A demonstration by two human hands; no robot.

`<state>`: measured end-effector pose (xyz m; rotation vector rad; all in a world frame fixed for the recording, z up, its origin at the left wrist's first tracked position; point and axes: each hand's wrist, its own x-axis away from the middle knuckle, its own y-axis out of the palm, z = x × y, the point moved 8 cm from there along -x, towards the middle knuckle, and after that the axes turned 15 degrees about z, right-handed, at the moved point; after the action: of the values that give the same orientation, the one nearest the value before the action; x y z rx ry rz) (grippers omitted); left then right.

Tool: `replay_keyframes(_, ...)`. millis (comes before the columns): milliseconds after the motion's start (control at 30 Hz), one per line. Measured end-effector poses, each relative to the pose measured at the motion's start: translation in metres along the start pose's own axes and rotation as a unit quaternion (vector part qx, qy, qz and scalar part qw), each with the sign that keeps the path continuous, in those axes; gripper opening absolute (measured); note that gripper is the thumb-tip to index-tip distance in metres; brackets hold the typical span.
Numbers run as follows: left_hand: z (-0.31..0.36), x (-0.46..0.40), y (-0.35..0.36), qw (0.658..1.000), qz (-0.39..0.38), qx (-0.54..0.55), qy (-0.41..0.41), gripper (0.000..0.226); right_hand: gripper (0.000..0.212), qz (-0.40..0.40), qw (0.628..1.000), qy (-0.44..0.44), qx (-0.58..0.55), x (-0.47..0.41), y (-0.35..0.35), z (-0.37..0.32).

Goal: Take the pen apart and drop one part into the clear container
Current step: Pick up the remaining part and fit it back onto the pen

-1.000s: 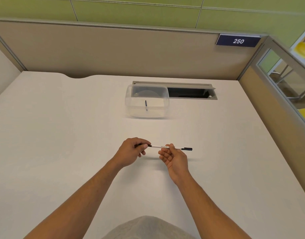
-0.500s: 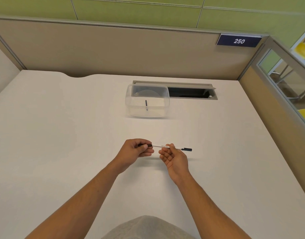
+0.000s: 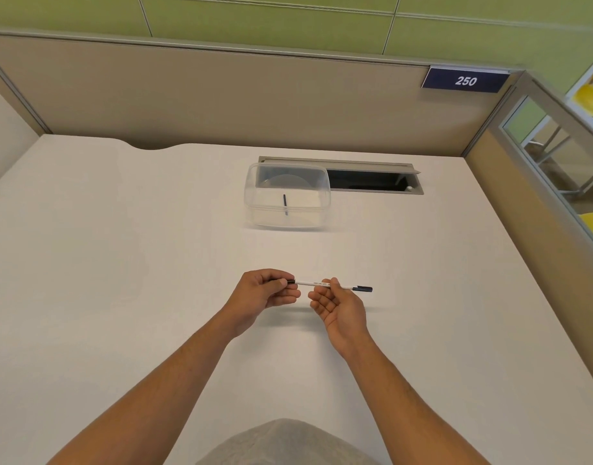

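- left hand (image 3: 261,295): near side of the clear container (image 3: 287,196), well apart from it, above the white desk (image 3: 103,263). Fingers curled, thumb and forefinger pinching the black left end of the pen (image 3: 325,284).
- pen: level, held off the desk between both hands, well short of the container and a bit right of its centre. White barrel with small print, dark blue cap (image 3: 362,289) on its right end sticking out past the right hand.
- right hand (image 3: 338,308): palm up, just right of the left hand, not touching it. Thumb and forefinger pinch the barrel mid-length; other fingers loosely curled below it.
- clear container: open-topped, on the desk at the far side, overlapping the left end of the cable slot (image 3: 372,181). One small dark part (image 3: 285,205) inside.
- right of container, up on the partition: blue sign (image 3: 465,81) reading 250.
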<state>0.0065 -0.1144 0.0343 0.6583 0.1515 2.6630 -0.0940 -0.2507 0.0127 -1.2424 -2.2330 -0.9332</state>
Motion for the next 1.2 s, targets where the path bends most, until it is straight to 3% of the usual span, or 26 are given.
replay_keyframes(500,0.011,0.004,0.001,0.995,-0.026,-0.079,0.049,0.017,0.023,-0.012,0.998,-0.037,0.045,0.001,0.005,0.002)
replay_keyframes(1000,0.006,0.009,-0.003,0.998,-0.038,-0.037,0.027,0.017,0.027,-0.071,0.996,-0.031,0.048,0.015,0.022,0.012)
replay_keyframes(1200,0.009,0.005,-0.010,0.999,-0.035,-0.025,0.028,0.016,0.034,-0.044,0.997,-0.024,0.059,0.016,0.017,0.004)
